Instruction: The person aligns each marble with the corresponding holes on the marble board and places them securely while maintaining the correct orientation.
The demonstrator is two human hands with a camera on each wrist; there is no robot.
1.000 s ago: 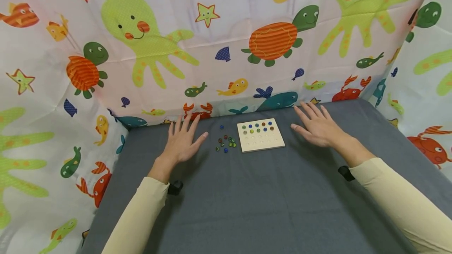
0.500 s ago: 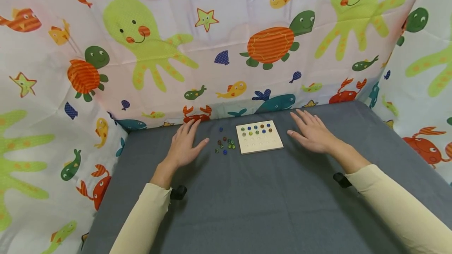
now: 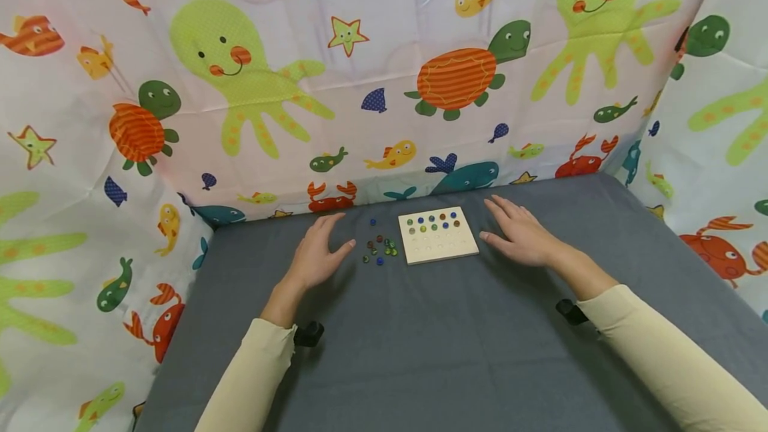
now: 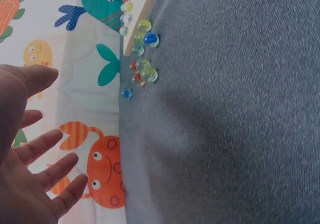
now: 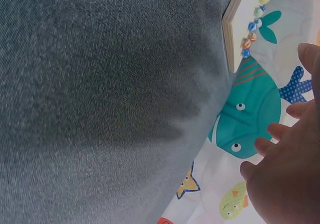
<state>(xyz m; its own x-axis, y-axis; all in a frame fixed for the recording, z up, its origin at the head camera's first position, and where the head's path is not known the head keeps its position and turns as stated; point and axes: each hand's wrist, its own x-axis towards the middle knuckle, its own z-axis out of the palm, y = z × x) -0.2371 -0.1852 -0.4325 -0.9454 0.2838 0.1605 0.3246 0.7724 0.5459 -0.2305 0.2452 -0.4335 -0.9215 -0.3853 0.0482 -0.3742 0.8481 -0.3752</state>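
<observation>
A pale wooden board (image 3: 440, 245) with rows of shallow dimples lies on the dark cloth. Glass marbles in blue, green, yellow and brown fill its two far rows, while the nearer dimples hold none. Left of the board, several loose marbles (image 3: 387, 251) sit in a small cluster, with a blue marble (image 3: 373, 223) a little behind them. My left hand (image 3: 315, 255) hovers left of the cluster, fingers relaxed and thumb toward the marbles. To the right of the board hovers my right hand (image 3: 521, 232), fingers loosely extended and holding nothing.
Dark grey cloth (image 3: 420, 352) covers the table. A white curtain (image 3: 384, 119) printed with sea animals hangs along the back and both sides, close behind the board. Black wrist cameras, such as the left one (image 3: 309, 334), sit under both cuffs.
Both hands have drawn inward, the left toward the loose marbles and the right toward the board. The left fingers bend more than before. The marbles and board stay put.
</observation>
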